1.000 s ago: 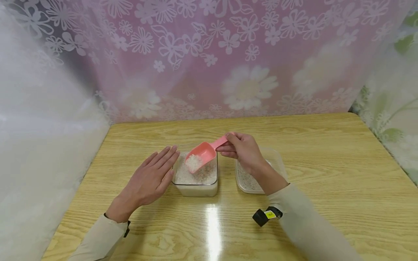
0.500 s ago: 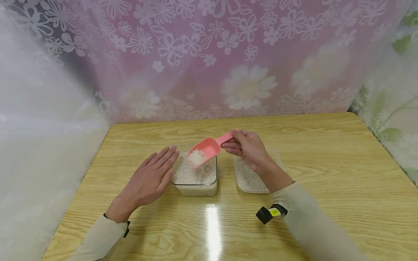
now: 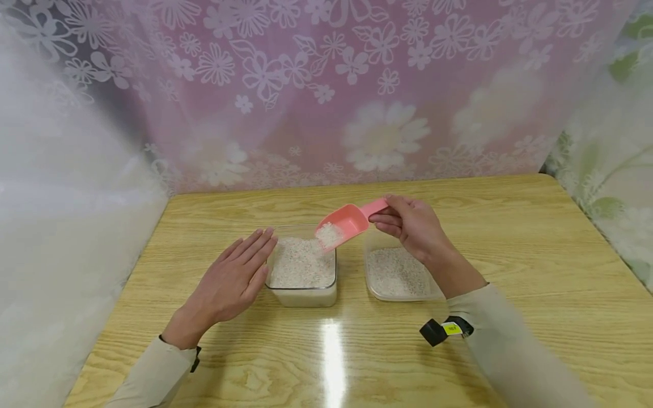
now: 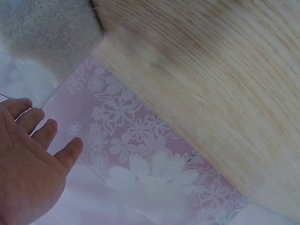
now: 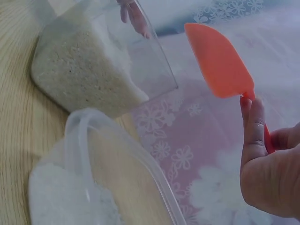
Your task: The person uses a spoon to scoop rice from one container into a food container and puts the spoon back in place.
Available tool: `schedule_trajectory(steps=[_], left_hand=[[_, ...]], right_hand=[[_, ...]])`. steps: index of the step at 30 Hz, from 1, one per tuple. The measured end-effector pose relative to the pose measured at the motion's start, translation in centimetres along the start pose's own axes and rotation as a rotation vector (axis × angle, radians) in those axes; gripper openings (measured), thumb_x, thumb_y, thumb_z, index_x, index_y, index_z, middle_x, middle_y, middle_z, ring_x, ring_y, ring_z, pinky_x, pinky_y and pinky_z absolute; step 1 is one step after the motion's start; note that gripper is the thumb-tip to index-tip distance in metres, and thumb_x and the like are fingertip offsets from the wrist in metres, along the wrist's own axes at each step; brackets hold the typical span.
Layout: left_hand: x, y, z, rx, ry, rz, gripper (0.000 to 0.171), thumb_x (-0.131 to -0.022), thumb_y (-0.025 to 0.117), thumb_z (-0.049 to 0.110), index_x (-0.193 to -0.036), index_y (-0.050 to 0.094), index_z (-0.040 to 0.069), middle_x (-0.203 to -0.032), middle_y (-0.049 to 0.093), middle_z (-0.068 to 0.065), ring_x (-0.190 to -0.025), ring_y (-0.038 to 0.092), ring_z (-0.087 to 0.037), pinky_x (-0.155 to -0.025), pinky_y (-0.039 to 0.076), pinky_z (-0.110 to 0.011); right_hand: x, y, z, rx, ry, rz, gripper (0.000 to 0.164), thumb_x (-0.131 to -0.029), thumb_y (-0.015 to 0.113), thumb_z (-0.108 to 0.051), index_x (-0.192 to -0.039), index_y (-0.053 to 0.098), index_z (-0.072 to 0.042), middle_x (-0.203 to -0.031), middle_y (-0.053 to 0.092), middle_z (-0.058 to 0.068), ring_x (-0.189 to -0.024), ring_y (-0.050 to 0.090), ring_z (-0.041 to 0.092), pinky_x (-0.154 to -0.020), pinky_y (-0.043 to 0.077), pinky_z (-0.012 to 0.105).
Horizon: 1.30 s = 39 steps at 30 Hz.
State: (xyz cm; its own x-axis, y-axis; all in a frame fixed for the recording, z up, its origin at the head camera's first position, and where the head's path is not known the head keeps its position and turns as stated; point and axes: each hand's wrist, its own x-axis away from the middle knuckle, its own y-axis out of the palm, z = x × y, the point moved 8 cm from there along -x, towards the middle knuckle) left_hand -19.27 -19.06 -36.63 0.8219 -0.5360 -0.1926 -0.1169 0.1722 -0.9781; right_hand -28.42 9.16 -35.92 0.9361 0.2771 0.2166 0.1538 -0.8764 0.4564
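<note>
My right hand (image 3: 415,229) grips the handle of a pink scoop (image 3: 352,221), which bears a small heap of white rice (image 3: 329,234) near its front lip. The scoop is up over the right rim of a clear square container (image 3: 301,297) filled with rice. In the right wrist view the underside of the scoop (image 5: 220,63) faces the camera, above the container walls. My left hand (image 3: 229,280) lies with straight fingers along the left side of that container, fingertips right at its rim; the left wrist view shows its palm side (image 4: 30,166).
To the right stands a second, translucent plastic container (image 3: 380,293), partly filled with rice, beneath my right hand and forearm. Both rest on a wooden table (image 3: 510,255). A pink flowered curtain (image 3: 306,130) hangs behind the table, with pale curtains at either side.
My right hand has carried the scoop with its rice up and to the right, from over the middle of the square container to its right rim. The left hand has stayed put.
</note>
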Motion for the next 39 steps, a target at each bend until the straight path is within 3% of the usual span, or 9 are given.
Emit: schedule_trajectory(steps=[7, 21, 39], left_hand=[[0.1, -0.1, 0.1, 0.002, 0.004, 0.007, 0.053, -0.104, 0.033, 0.031, -0.152, 0.026, 0.011, -0.157, 0.019, -0.002, -0.143, 0.016, -0.019, -0.115, 0.014, -0.041], [0.1, -0.2, 0.0, 0.002, 0.0, 0.013, 0.053, -0.104, 0.033, 0.031, -0.152, 0.027, 0.01, -0.157, 0.02, -0.003, -0.143, 0.017, -0.02, -0.115, 0.016, -0.041], [0.0, -0.1, 0.2, 0.005, 0.006, 0.019, 0.053, -0.104, 0.033, 0.031, -0.152, 0.027, 0.01, -0.157, 0.021, -0.003, -0.143, 0.017, -0.02, -0.115, 0.015, -0.04]], right_hand=[[0.7, -1.8, -1.1, -0.042, -0.02, -0.007, 0.02, -0.099, 0.054, -0.017, -0.1, 0.065, 0.0, -0.082, 0.07, 0.01, -0.073, 0.07, 0.014, -0.07, 0.056, 0.022], [1.6, -5.8, -2.5, -0.087, -0.06, 0.021, 0.02, -0.097, 0.057, -0.017, -0.101, 0.066, 0.0, -0.084, 0.07, 0.011, -0.074, 0.07, 0.015, -0.07, 0.056, 0.023], [3.0, -11.3, -2.1, -0.122, -0.049, 0.118, 0.021, -0.095, 0.06, -0.019, -0.105, 0.063, -0.001, -0.085, 0.069, 0.012, -0.075, 0.07, 0.017, -0.073, 0.056, 0.025]])
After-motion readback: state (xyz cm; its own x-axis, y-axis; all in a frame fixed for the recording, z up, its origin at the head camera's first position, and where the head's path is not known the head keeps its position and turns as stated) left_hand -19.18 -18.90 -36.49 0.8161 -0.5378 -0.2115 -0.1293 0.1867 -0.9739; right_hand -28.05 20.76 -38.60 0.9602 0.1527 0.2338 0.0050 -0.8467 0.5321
